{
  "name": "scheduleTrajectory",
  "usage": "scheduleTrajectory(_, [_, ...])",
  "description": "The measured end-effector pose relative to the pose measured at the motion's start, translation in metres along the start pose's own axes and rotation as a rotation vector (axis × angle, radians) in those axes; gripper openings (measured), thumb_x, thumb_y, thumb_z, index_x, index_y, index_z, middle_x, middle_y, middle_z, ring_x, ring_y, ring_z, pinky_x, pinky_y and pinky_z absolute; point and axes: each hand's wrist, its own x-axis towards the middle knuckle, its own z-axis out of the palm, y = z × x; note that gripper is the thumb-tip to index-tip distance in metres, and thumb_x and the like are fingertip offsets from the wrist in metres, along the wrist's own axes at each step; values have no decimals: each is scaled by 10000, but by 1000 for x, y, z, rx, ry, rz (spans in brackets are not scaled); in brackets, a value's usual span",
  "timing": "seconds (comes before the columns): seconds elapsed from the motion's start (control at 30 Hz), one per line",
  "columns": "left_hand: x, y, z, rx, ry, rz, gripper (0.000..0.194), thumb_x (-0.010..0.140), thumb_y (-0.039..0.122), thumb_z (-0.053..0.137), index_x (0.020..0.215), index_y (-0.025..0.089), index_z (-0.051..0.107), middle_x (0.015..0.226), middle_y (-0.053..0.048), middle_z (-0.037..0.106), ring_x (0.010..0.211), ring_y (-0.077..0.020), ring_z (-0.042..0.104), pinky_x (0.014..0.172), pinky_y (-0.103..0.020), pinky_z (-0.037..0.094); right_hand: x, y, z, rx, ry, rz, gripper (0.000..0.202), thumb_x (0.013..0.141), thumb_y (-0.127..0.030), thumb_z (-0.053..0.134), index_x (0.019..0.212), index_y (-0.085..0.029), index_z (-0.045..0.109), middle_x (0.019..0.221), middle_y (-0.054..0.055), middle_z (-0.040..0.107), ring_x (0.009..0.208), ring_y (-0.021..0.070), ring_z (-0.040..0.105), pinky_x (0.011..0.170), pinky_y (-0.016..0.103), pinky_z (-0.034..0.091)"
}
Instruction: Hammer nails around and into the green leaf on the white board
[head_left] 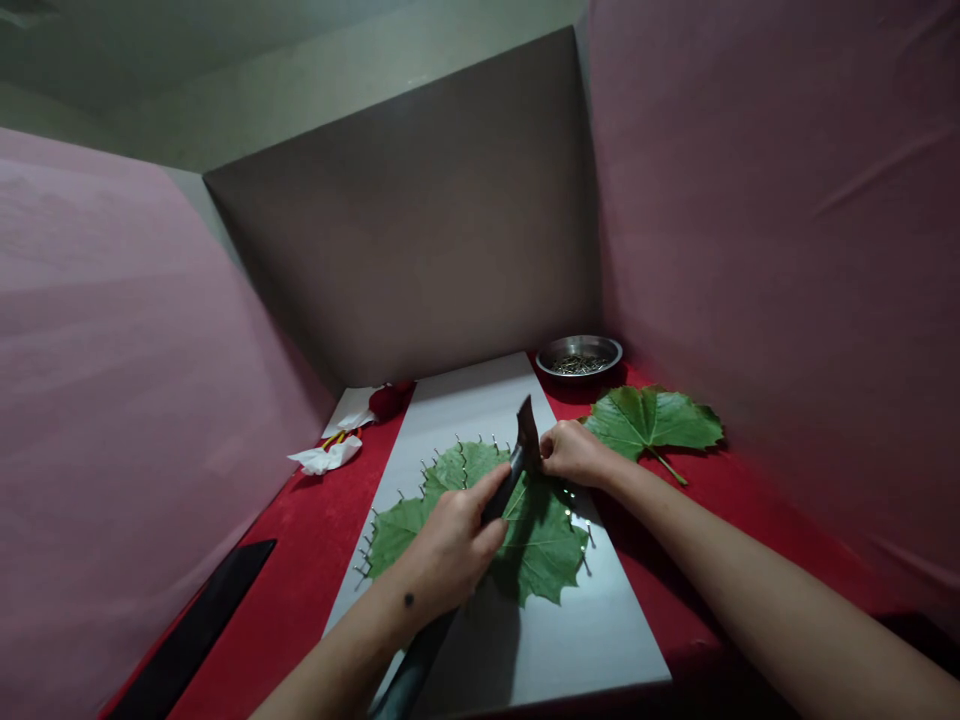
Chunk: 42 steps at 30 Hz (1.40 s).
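My left hand (454, 545) is wrapped round the dark handle of a hammer (529, 430), whose head is raised over the upper right part of a green leaf (536, 550). Spread on a white board (480, 385), the leaf has several nails standing along its edge. My right hand (570, 452) is closed in a pinch at the leaf's upper right edge, beside the hammer head. What its fingertips hold is too small and hidden to make out.
A metal bowl (579, 358) of nails stands behind the board. Another leaf (649, 420) lies on the red cloth (296, 550) at the right. White paper (328, 457) and a red object (386, 401) are at the left, with a black strip (195, 630) nearer. Pink and grey panels surround the table.
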Motion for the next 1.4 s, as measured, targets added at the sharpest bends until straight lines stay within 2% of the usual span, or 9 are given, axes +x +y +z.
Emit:
scheduleTrajectory(0.07, [0,-2,1,-2,6,-4,562,755,150,500,1317,167,528,664,16,568,543,-126,445,515,-247,385,0,0,0,-3,0,-4,170,626,-160,615,716,-144,758,626,53,690,588,128,584,529,207,341])
scheduleTrajectory(0.23, [-6,2,-4,-25,77,-13,578,834,211,456,1410,219,403,604,54,493,445,-98,354,463,-239,343,1,2,0,-1,-14,-10,176,630,-152,606,720,-147,758,612,44,682,576,120,577,522,201,335])
scheduleTrajectory(0.4, [-5,6,-1,0,17,21,569,802,186,469,1371,200,463,612,42,517,457,-100,336,471,-251,347,1,3,-1,14,-36,-30,146,638,-166,612,695,-135,743,599,30,655,595,116,575,501,193,310])
scheduleTrajectory(0.53, [-2,6,2,37,-17,18,580,772,164,473,1352,180,487,639,28,552,479,-108,355,476,-253,338,1,3,-3,22,-44,-48,148,667,-236,627,673,-130,731,592,31,636,602,121,570,495,199,300])
scheduleTrajectory(0.73, [-3,7,1,73,18,45,589,819,199,426,1408,171,408,685,5,590,476,-115,382,499,-267,368,1,2,-2,11,-27,-24,126,621,-142,630,687,-138,738,597,36,653,595,125,572,517,201,322])
scheduleTrajectory(0.93, [2,3,0,151,-20,97,607,751,146,456,1357,132,476,658,-4,592,509,-138,426,549,-292,403,1,1,-3,21,-35,-33,126,636,-158,633,694,-152,745,632,37,677,625,136,594,521,202,333])
scheduleTrajectory(1.1, [-2,6,-1,164,-16,100,618,777,165,441,1394,139,426,810,-51,637,568,-149,471,571,-293,407,-1,-1,-5,29,-39,-28,124,632,-148,631,689,-140,742,618,34,664,625,128,586,515,201,318])
scheduleTrajectory(1.27, [-2,5,0,130,-34,83,590,773,132,449,1362,157,475,599,34,516,469,-112,339,478,-258,330,-3,-1,-8,38,-64,-40,135,663,-177,623,701,-138,747,601,20,648,635,123,579,515,197,309])
scheduleTrajectory(1.4, [-8,4,-6,80,7,81,559,804,161,459,1363,174,471,637,27,547,479,-104,358,480,-253,353,-5,-2,-14,41,-76,-17,180,670,-184,634,797,-156,758,621,9,655,592,110,557,533,196,340])
